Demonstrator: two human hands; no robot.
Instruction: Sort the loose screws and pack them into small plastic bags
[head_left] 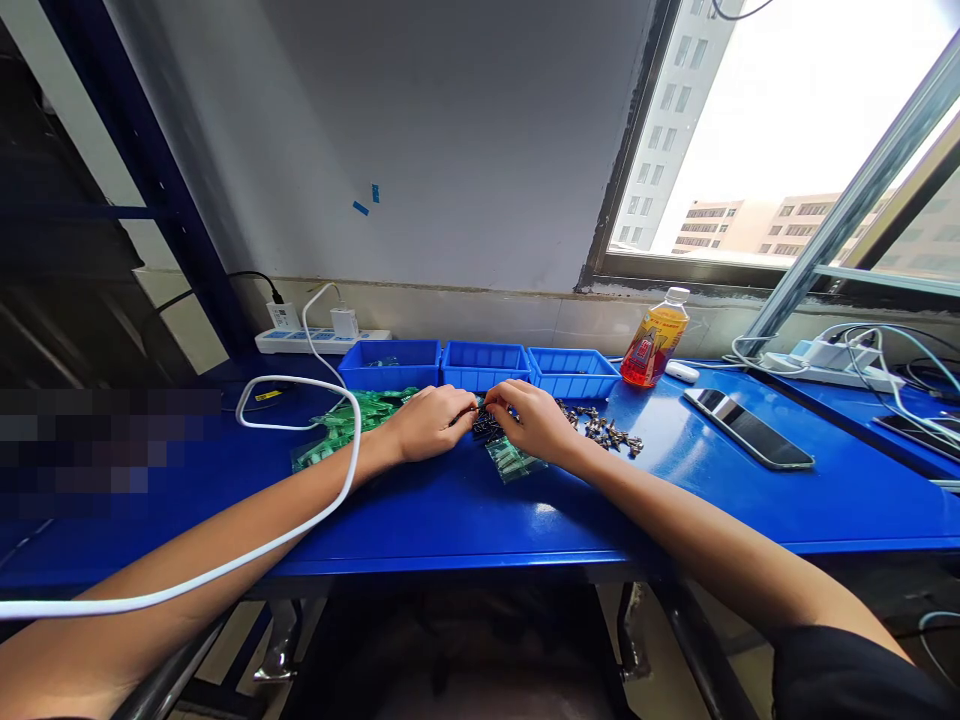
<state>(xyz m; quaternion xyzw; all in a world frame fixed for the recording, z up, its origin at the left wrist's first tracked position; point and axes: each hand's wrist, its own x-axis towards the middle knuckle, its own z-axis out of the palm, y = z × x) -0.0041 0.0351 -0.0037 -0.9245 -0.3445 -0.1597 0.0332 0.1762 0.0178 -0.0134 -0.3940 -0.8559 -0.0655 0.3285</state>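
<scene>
My left hand [436, 420] and my right hand [529, 415] meet over the middle of the blue table, fingertips pinched close together. Something small and dark shows between them, too small to name. Below my right hand lies a small green plastic bag [514, 462] with pieces inside. Just behind the fingers is a heap of dark screws [487, 428], partly hidden by my right hand. Shiny metal screws [611, 435] are scattered to the right of that hand. A pile of green plastic bags [360, 415] spreads out behind my left wrist.
Three blue bins [484, 378] stand in a row at the back of the blue table [450, 525]. A drink bottle [654, 340] and a phone [750, 428] are on the right. A white cable [358, 440] loops across my left arm from a power strip [300, 341].
</scene>
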